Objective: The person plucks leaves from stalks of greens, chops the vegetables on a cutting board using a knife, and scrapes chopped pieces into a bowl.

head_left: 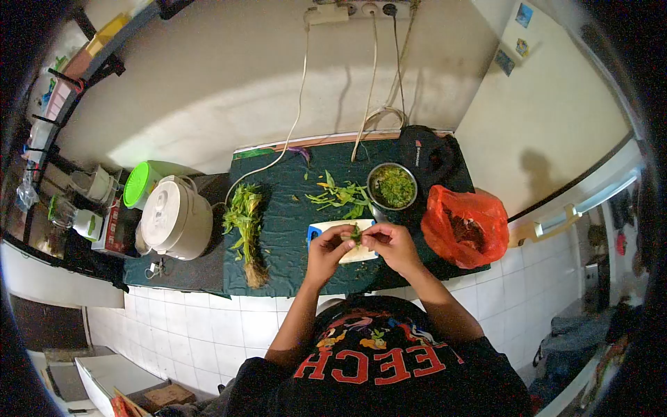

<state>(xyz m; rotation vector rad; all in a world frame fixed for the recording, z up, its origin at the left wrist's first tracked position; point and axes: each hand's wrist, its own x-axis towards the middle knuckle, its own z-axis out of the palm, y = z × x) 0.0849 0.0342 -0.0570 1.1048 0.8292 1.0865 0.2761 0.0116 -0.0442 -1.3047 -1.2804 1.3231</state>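
Note:
Both of my hands meet over a white cutting board [360, 254] with blue edges. My left hand [329, 251] pinches one side of a small green leafy piece [356, 235]. The fingers of my right hand [391, 245] close on its other side. Behind the board lie loose green leaves and stems [342, 195]. A metal bowl [415, 191] holding chopped greens stands just behind and right of the board. To the left, a bunch of leafy greens with roots [243, 226] lies on the dark green cloth [292, 263].
A red plastic bag [464, 226] stands open at the right. A white rice cooker [176, 217] and a green basket [141, 185] are at the left. Cords hang from wall sockets [369, 9] onto the table. A black item [425, 154] lies behind the bowl.

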